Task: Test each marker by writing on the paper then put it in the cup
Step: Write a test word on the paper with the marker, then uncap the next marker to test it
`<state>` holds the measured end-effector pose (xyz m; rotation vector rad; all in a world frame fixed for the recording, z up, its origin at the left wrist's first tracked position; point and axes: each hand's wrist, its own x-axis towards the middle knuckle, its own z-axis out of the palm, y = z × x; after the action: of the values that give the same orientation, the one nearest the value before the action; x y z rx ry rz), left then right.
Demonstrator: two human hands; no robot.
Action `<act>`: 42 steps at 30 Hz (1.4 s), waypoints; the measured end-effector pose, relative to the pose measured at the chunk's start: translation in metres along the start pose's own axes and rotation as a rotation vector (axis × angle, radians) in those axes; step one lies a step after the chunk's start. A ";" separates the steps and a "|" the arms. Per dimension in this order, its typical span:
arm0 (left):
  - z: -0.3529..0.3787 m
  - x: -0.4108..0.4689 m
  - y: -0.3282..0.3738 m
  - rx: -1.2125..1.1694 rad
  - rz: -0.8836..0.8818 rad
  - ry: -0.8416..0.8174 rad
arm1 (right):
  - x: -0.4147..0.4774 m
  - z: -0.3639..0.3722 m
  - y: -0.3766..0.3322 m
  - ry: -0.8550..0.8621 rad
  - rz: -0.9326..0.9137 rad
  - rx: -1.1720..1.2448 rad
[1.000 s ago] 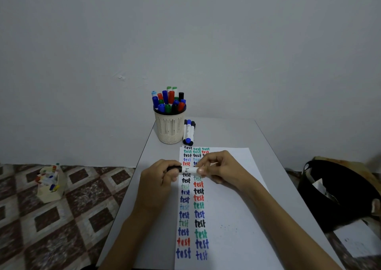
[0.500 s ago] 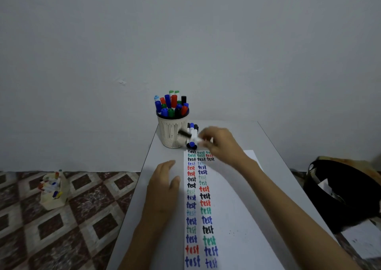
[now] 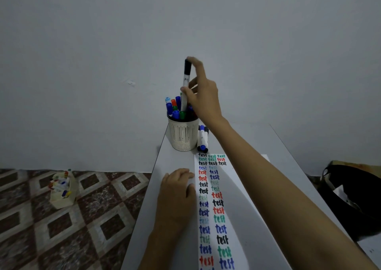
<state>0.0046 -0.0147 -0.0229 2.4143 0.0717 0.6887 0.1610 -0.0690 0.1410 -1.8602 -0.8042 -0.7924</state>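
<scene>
Head view, one person's two hands at a grey table against a plain wall. The right hand, upper centre of the frame, grips one black-capped marker by its white barrel between thumb and fingers, the index finger stretched up along it to the cap. The marker stands nearly upright, cap uppermost, its lower end down among the caps of the markers already standing in the one cream slotted cup. At least seven caps show there, blue, green, red and one light blue; others are hidden behind the hand, so the full count cannot be told. Just right of the cup, touching or almost touching its base, lies a tight bundle of loose markers: one blue-capped and one black-capped are plain, and a third white barrel seems to lie against them. The one sheet of paper runs from below the cup to the bottom edge of the frame. It bears the word "test" in black, green, red and blue, in two long columns plus a short third column of three words at the top. The left hand lies palm down on the table, lower centre, holding nothing, fingers relaxed, with their tips at the paper's left edge. On the patterned tiled floor at left stands one small cream box of markers. At right lies one black bag.
</scene>
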 end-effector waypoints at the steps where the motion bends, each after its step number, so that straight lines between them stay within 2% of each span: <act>1: 0.000 0.000 0.000 0.000 0.003 0.003 | -0.003 0.004 0.004 -0.071 0.010 -0.087; 4: 0.001 0.001 -0.001 0.003 0.013 0.003 | -0.012 0.009 0.015 -0.189 0.027 -0.305; 8: 0.002 0.001 -0.003 0.007 0.020 0.007 | -0.014 0.001 0.032 -0.198 0.076 -0.091; 11: 0.002 0.000 -0.003 0.002 0.019 0.012 | -0.032 -0.010 0.049 -0.063 0.274 0.053; 12: 0.002 0.000 -0.002 0.001 0.019 0.016 | -0.040 -0.014 0.056 -0.081 0.345 0.042; 13: 0.001 0.000 -0.001 0.003 0.021 0.021 | -0.049 -0.016 0.065 -0.167 0.411 0.010; 16: 0.001 0.001 0.000 0.017 0.042 0.039 | -0.077 -0.013 0.076 -0.563 0.520 -0.154; 18: 0.001 0.002 -0.001 0.024 0.052 0.048 | -0.093 -0.007 0.078 -0.636 0.521 -0.228; 24: 0.001 0.001 -0.001 0.023 0.070 0.058 | -0.106 -0.005 0.073 -0.434 0.360 -0.269; 27: 0.001 0.000 -0.002 0.021 0.061 0.054 | -0.110 -0.012 0.066 -0.164 0.310 -0.215; 30: 0.000 -0.001 -0.001 0.000 0.049 0.041 | -0.109 -0.029 0.054 0.205 0.459 0.136; 32: -0.001 -0.002 0.002 -0.057 0.010 0.040 | -0.108 -0.043 0.049 0.331 0.606 0.387; 34: -0.004 -0.002 0.006 -0.171 -0.057 0.039 | -0.113 -0.053 0.042 0.291 0.690 0.475; 37: -0.009 0.000 0.011 -0.317 -0.090 0.029 | -0.133 -0.058 0.027 0.083 0.691 0.512; 39: -0.010 0.000 0.013 -0.346 -0.051 0.001 | -0.149 -0.056 0.014 -0.030 0.681 0.577; 42: -0.009 -0.003 0.013 -0.309 0.078 -0.059 | -0.170 -0.049 0.002 -0.176 0.713 0.810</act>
<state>-0.0038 -0.0208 -0.0099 2.1461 -0.1443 0.6140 0.0551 -0.1480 0.0237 -1.3138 -0.4036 0.1546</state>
